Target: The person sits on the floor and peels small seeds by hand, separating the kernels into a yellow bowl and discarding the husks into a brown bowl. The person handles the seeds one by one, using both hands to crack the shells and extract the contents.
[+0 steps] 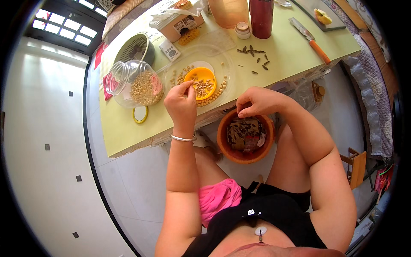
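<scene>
Orange plastic marks the small bowl [201,81] of dark seeds that sits inside a clear shallow tray [222,64] near the middle of the pale green counter [124,128]. Light-coloured nuts lie loose around the bowl on that tray. The left hand [182,103] hovers at the near side of the tray, its fingers [187,87] pinched together on something too small to make out, their tips just beside the orange bowl. A silver bangle [183,138] circles that wrist.

The right hand [257,102] is held past the near edge of the counter, above a terracotta-coloured bowl [245,136] that holds a heap of dark shells and scraps. Its fingers are curled and pinched at the tips; whether they grip anything I cannot tell.

Toward the left edge of the counter a clear jar [135,83] lies on its side, part filled with pale nuts, and its yellow-rimmed lid [140,114] rests just in front of it. A scatter of dark seeds [255,55] lies beyond the tray. At the far right corner lies a knife [309,38] with an orange handle, and a dark red bottle [261,17] stands at the far edge.
</scene>
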A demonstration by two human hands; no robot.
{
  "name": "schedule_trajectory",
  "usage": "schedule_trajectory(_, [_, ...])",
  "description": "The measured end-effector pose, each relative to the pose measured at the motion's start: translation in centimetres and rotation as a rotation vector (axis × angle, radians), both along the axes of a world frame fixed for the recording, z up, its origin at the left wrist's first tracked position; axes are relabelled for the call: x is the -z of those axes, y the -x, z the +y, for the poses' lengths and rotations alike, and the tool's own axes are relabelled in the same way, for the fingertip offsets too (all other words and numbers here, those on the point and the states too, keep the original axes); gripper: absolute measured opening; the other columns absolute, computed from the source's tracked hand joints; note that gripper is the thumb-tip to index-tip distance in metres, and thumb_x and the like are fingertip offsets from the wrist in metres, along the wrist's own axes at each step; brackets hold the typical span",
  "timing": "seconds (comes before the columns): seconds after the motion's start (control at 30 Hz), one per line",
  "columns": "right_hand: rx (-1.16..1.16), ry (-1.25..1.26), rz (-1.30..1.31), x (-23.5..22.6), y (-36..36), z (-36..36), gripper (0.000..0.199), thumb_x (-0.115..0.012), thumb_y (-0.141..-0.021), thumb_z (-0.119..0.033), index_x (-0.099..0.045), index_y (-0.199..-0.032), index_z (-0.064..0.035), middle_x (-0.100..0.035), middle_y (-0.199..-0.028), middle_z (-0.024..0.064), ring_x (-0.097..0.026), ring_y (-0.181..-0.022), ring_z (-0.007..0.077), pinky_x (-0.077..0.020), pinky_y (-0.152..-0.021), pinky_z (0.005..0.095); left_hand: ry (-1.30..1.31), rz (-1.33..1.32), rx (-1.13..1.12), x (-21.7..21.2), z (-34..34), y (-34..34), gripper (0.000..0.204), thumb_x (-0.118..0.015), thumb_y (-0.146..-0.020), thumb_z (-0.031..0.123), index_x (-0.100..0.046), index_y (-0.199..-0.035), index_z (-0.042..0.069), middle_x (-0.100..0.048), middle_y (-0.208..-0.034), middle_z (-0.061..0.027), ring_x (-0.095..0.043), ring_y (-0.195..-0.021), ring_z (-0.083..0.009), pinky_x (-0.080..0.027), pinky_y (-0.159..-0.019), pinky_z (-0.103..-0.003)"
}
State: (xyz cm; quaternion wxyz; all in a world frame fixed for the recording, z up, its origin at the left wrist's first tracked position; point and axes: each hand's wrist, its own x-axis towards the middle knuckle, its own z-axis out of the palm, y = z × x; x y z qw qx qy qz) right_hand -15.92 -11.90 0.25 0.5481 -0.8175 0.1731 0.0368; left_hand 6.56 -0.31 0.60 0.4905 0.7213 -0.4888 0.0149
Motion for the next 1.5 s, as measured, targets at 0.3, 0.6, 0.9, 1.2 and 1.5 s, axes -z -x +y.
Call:
schedule_trajectory(0.3, [-0.041, 0.029, 0.032, -0.1, -0.5, 0.5, 0.021, -0.073, -0.085, -0.020, -0.070, -0.091, -0.0004, -0.071, -0.080, 0.0101, -0.064, -0.073, 0.0177, -0.0507, -0.068, 0.0323, -0.122, -0.259, 0.172, 0.0, -0.1, -0.7, 0.012, -0.074, -0.072, 0.003, -0.076, -0.084, 0.007, -0.066, -0.084, -0.0095, -0.063, -0.084, -0.0284, -0.050, -0.076, -0.038])
schedule_trajectory(0.6, [-0.031, -0.006, 0.042, 0.1, -0.8, 0.8, 0.028, -0.073, -0.084, -0.024, -0.070, -0.098, -0.0001, -0.072, -0.090, 0.0147, -0.068, -0.084, 0.0261, -0.0536, -0.076, 0.0362, -0.196, -0.407, 0.292, 0.3, -1.1, -1.0, 0.008, -0.072, -0.069, 0.003, -0.073, -0.075, 0.007, -0.062, -0.078, -0.0086, -0.059, -0.082, -0.0297, -0.049, -0.075, -0.041])
schedule_trajectory(0.9, [-0.026, 0.006, 0.065, 0.0, -0.8, 0.9, 0.028, -0.073, -0.085, -0.023, -0.070, -0.101, 0.0000, -0.073, -0.094, 0.0154, -0.069, -0.088, 0.0266, -0.0544, -0.079, 0.0362, -0.304, -0.504, 0.310, -0.3, -2.2, -1.0, 0.003, -0.071, -0.069, 0.005, -0.069, -0.071, 0.005, -0.061, -0.077, -0.0103, -0.059, -0.084, -0.0312, -0.050, -0.077, -0.041])
schedule_trajectory(1.2, [-0.032, 0.019, 0.053, -0.2, -0.6, 0.9, 0.027, -0.072, -0.085, -0.022, -0.070, -0.101, 0.0006, -0.073, -0.094, 0.0156, -0.069, -0.088, 0.0262, -0.0542, -0.079, 0.0362, -0.247, -0.298, 0.322, 0.7, -2.4, -2.0, 0.006, -0.068, -0.070, 0.002, -0.065, -0.075, 0.002, -0.062, -0.079, -0.0146, -0.060, -0.082, -0.0329, -0.049, -0.074, -0.042])
schedule_trajectory(1.5, [-0.007, -0.009, -0.007, 0.3, -0.3, 0.6, 0.027, -0.072, -0.087, -0.019, -0.068, -0.104, 0.0012, -0.072, -0.091, 0.0126, -0.068, -0.084, 0.0208, -0.0530, -0.076, 0.0335, -0.226, 0.174, 0.209, 0.0, -1.7, -2.5, 0.006, -0.067, -0.078, -0.004, -0.065, -0.084, -0.003, -0.064, -0.073, -0.0107, -0.061, -0.067, -0.0166, -0.049, -0.067, -0.029])
